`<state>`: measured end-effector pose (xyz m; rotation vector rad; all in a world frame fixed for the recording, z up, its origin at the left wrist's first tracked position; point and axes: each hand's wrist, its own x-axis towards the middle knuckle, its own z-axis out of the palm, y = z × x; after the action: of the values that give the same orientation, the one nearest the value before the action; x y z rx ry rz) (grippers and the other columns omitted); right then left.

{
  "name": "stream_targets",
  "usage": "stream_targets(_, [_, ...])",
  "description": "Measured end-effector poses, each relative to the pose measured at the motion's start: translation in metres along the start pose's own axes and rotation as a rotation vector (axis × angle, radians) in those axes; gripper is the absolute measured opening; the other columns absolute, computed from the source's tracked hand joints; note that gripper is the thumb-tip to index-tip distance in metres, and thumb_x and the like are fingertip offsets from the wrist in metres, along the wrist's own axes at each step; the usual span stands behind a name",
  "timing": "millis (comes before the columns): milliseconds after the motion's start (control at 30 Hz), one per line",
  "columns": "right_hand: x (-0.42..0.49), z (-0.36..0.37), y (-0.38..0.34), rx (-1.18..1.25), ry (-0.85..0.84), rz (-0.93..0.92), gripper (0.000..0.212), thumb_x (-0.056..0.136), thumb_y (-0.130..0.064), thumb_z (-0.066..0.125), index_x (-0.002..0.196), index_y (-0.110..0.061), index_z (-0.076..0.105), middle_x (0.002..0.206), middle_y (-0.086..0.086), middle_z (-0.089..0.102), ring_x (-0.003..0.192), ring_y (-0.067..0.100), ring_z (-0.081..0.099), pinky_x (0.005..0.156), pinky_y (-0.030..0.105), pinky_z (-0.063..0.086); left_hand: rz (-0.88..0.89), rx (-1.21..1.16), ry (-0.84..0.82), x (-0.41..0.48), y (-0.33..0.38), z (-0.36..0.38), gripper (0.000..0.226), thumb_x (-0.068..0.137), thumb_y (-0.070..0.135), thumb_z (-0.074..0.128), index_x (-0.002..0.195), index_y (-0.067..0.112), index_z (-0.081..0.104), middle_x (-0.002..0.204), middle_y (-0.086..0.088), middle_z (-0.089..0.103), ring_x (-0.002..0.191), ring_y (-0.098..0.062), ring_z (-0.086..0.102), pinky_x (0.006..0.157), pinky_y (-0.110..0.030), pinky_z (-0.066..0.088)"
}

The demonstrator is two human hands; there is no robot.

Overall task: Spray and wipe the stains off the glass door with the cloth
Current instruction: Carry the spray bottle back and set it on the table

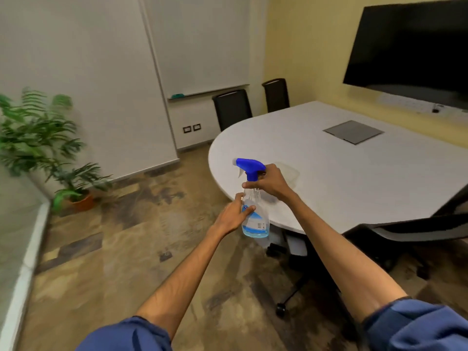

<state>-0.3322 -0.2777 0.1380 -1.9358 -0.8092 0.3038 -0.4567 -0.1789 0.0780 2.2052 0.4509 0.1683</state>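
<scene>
A clear spray bottle (pixel 255 224) with a blue trigger head and a little blue liquid hangs in the air just off the edge of the white table (pixel 342 178). My right hand (pixel 269 183) grips its neck just under the trigger head. My left hand (pixel 236 214) wraps the bottle's body lower down. A pale cloth (pixel 288 171) lies on the table just behind my right hand, faint and blurred. At the far left edge a frosted glass panel (pixel 12 224) with a white bottom frame shows partly.
Black chairs stand behind the table (pixel 231 107) and at the right front (pixel 405 231). A potted plant (pixel 73 188) sits on the floor at left. A whiteboard (pixel 202 46) and a dark screen (pixel 410 46) hang on the walls.
</scene>
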Motion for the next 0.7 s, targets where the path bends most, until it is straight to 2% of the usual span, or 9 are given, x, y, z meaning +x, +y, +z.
stream_targets(133, [0.042,-0.038,0.035,-0.019,0.083,0.07,0.045,0.071,-0.02,0.088,0.104,0.001,0.067,0.089,0.019,0.07,0.081,0.026,0.066,0.078,0.035,0.056,0.064,0.063,-0.123,0.073,0.013,0.018,0.058,0.097,0.041,0.054,0.145,0.017,0.033,0.138,-0.01,0.058,0.117,-0.03,0.063,0.096,-0.047,0.054])
stream_targets(233, [0.066,-0.065,0.057,-0.032,0.116,0.096,0.045,0.073,-0.018,0.087,0.108,0.001,0.067,0.092,0.019,0.071,0.082,0.025,0.066,0.082,0.039,0.058,0.12,0.109,-0.165,0.118,0.023,0.031,0.061,0.096,0.04,0.057,0.148,0.02,0.032,0.143,-0.008,0.054,0.124,-0.031,0.058,0.101,-0.048,0.051])
stream_targets(467, [0.099,-0.118,0.107,-0.038,0.226,0.181,0.052,0.072,-0.017,0.088,0.116,-0.001,0.066,0.102,0.018,0.072,0.086,0.02,0.066,0.069,0.015,0.053,0.234,0.171,-0.254,0.206,0.05,0.071,0.061,0.094,0.04,0.061,0.144,0.016,0.038,0.14,-0.009,0.056,0.122,-0.028,0.058,0.096,-0.04,0.053])
stream_targets(700, [0.137,-0.158,0.169,-0.016,0.289,0.266,0.062,0.072,-0.017,0.088,0.126,-0.001,0.061,0.106,0.015,0.07,0.092,0.022,0.065,0.07,0.016,0.051,0.247,0.196,-0.303,0.279,0.067,0.122,0.055,0.093,0.037,0.063,0.138,0.014,0.043,0.138,-0.01,0.058,0.117,-0.028,0.063,0.095,-0.039,0.053])
